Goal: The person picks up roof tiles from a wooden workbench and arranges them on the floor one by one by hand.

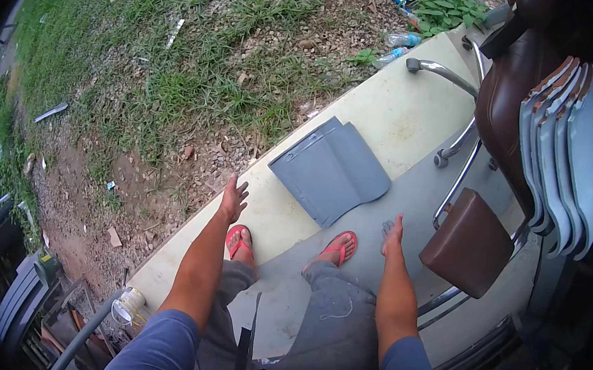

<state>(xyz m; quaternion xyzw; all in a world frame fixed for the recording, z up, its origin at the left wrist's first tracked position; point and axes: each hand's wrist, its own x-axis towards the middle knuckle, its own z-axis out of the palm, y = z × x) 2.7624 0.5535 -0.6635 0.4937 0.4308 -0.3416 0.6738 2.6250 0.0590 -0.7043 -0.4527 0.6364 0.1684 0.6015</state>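
Observation:
A grey roof tile [331,170] lies flat on the pale floor slab, just beyond my feet. My left hand [234,199] is held in the air to the left of the tile, fingers stretched and apart, with nothing in it. On the other side, my right hand [392,236] hovers near the tile's lower right corner. Its fingers are extended, it is bare of any object, and the fingertips look grey. Neither hand appears to touch the tile.
A brown chair [510,119] with chrome legs stands on the right, bearing several curved tiles [570,159] with broken edges. Grass and stones border the slab, with plastic bottles [402,40] near its far end. More grey tiles [22,295] are stacked at lower left, beside a pipe [90,329].

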